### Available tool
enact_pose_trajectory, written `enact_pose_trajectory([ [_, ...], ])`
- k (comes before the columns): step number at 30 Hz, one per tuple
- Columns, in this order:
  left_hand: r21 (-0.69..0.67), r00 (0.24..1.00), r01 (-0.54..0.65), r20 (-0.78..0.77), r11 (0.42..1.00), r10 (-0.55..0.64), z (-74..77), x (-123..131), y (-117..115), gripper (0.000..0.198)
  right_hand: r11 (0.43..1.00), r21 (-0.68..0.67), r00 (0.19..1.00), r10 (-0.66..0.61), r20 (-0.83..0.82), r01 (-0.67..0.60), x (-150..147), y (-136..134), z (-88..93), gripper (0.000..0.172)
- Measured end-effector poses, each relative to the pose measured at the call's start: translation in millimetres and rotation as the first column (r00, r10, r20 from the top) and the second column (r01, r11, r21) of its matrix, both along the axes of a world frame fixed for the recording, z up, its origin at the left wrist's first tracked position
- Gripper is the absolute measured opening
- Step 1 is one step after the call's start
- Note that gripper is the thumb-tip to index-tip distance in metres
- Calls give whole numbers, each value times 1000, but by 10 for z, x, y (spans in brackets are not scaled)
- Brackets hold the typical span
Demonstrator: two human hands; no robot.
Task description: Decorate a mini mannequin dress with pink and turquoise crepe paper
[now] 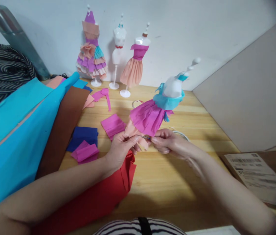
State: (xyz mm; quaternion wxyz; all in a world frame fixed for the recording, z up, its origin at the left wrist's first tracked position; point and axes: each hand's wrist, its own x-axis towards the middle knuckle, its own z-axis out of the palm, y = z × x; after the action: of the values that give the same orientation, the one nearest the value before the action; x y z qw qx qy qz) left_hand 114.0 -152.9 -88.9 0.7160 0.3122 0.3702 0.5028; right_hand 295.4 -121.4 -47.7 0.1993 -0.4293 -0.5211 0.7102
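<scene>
A small white dress form (171, 87) tilts to the right above the table, dressed in a turquoise crepe-paper top (167, 100) and a magenta pleated skirt (147, 116). Peach crepe paper (131, 129) hangs out below the skirt's hem. My left hand (121, 148) is closed, pinching that peach paper between thumb and fingers. Just beneath the hem, my right hand (166, 141) grips a slim metal tool (145, 137), its tip pointing left at the peach paper. The tool's exact kind is too small to make out. The form's stand is hidden behind skirt and hands.
Three more dress forms (118, 37) stand along the wall, two in paper dresses. Turquoise (42, 130), brown (67, 120) and red paper (91, 199) lie at left and front. Navy (83, 137) and magenta pieces (113, 125) sit nearby. A cardboard box (257, 176) is at right.
</scene>
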Motion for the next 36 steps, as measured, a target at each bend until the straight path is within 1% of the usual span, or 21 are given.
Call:
enact_pose_trajectory([
  [5,29,999,33,-15,999,-33,-7,-11,-4,23,1000,1,1000,-12,-1,12,-11,-16,0,42],
  [12,31,1000,27,-10,999,-27,-34,-12,-11,22,999,29,1000,-22,7,21,-7,-28,-11,42],
  [16,71,998,57,-12,996,-56,-49,-19,-9,22,998,42,998,-39,41,38,11,-35,-33,42],
  [19,78,997,69,-31,995,-66,-53,-18,-7,23,999,26,998,-43,41,42,19,-38,-25,41],
  [25,51,998,51,-26,997,-50,-87,-12,4,26,998,-50,999,-31,-13,31,66,-57,-10,38],
  [28,47,998,57,-30,997,-56,-75,-16,0,26,997,-68,999,-46,-4,46,80,-73,-24,38],
  [33,58,996,80,-53,995,-77,-9,-20,-11,30,999,16,998,-50,35,49,14,-100,-12,41],
  [36,50,997,64,-56,997,-61,-6,-22,-9,30,998,52,997,-36,68,33,-30,-108,4,42],
])
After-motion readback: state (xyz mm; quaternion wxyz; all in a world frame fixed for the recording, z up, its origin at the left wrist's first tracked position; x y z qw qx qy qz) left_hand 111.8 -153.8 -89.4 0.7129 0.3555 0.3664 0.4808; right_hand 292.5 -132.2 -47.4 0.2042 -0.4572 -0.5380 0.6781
